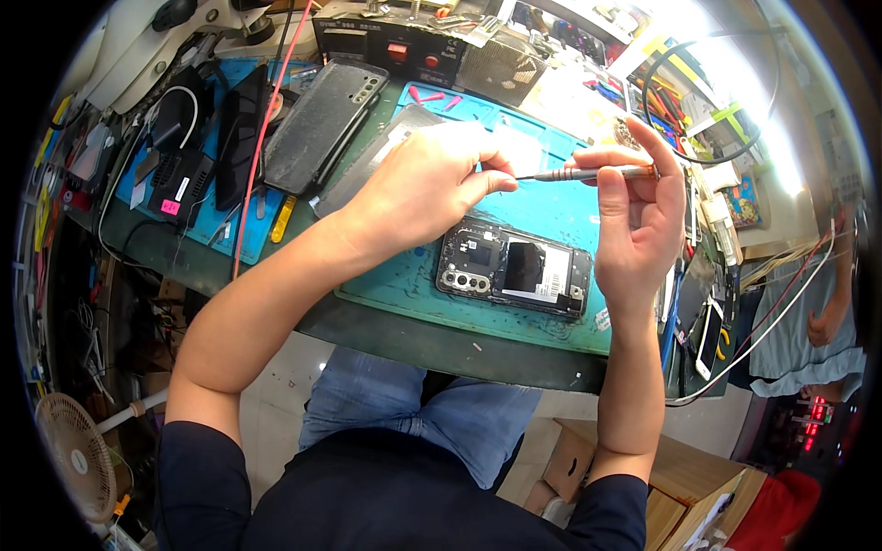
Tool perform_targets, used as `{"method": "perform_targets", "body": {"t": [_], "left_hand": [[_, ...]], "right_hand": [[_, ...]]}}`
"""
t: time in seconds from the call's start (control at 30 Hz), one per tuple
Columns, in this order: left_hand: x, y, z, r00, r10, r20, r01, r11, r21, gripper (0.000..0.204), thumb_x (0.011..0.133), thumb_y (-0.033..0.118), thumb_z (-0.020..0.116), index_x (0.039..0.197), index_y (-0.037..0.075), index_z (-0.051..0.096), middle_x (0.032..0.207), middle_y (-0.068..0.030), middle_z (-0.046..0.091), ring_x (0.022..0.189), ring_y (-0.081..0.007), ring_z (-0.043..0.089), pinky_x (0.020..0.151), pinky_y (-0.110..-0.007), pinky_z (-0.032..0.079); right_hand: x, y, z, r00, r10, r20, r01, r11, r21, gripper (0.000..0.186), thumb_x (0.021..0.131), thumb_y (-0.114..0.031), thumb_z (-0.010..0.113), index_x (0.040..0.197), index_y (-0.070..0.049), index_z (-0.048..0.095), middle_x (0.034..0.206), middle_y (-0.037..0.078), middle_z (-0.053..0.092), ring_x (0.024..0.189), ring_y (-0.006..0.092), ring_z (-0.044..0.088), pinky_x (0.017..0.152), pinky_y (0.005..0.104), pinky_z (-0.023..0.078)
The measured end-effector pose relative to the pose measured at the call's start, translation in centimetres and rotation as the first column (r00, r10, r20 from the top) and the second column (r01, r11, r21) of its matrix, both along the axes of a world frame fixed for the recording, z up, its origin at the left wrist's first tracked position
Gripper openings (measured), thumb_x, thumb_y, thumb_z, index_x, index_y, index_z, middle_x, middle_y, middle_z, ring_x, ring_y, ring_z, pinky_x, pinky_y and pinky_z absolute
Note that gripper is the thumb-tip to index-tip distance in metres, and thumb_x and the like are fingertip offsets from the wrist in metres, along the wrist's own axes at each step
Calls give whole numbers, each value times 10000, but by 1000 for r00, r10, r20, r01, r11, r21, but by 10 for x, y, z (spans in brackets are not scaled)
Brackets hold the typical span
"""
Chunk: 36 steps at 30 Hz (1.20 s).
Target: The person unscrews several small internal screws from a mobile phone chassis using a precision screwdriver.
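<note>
Near an opened phone [513,269]: slim grey screwdriver [562,174].

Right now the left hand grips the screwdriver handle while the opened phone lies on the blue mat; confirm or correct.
Wrong hand: the head view shows the right hand gripping the screwdriver handle; the opened phone does lie on the blue mat.

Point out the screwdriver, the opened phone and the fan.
Screwdriver [571,174], head view: on its grey handle.
Opened phone [525,267], head view: on the dark rectangle near its middle.
Fan [77,452], head view: on its round grille.
</note>
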State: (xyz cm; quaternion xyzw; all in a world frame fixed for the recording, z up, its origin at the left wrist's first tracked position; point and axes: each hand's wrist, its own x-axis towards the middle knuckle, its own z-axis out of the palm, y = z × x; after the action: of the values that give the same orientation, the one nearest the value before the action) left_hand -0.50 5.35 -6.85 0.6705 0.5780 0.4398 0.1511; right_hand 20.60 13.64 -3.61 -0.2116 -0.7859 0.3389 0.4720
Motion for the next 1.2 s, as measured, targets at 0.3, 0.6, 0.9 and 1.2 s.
{"method": "perform_targets", "body": {"t": [0.3, 0.6, 0.9, 1.2], "left_hand": [[1, -1, -2, 996, -14, -91, 23, 995, 97, 112, 943, 129, 761, 968, 20, 749, 825, -91, 681, 770, -211, 621, 709, -350, 490], [5, -17, 11, 980, -171, 106, 194, 941, -276, 124, 952, 134, 761, 1015, 28, 760, 909, -96, 726, 821, -222, 673, 753, -339, 522], [-2, -33, 21, 870, -488, -66, 454, 846, -280, 135, 980, 131, 702, 1059, 44, 768, 1041, -100, 721, 1035, -320, 684, 861, -430, 550], [-2, -29, 19, 886, -462, -36, 434, 856, -282, 146, 976, 135, 701, 1039, 14, 752, 1033, -142, 720, 977, -358, 689, 849, -437, 543]], "right_hand": [[-1, 2, 2, 996, 89, -30, -90, 995, -42, 440, 1073, -42, 591, 1490, 29, 468, 1071, 128, 759, 1000, 151, 727, 923, 312, 578], [4, 0, 9, 988, 128, 83, -134, 988, 70, 458, 965, -6, 751, 1398, 32, 607, 943, 106, 773, 853, 158, 762, 802, 296, 618], [7, -15, 23, 895, 258, 363, -350, 912, 214, 435, 935, -30, 738, 1364, -41, 665, 861, 78, 729, 739, 215, 725, 671, 327, 574], [6, -18, 19, 888, 237, 394, -339, 917, 212, 424, 922, -48, 743, 1342, -57, 683, 902, 81, 740, 790, 244, 733, 711, 350, 577]]}}
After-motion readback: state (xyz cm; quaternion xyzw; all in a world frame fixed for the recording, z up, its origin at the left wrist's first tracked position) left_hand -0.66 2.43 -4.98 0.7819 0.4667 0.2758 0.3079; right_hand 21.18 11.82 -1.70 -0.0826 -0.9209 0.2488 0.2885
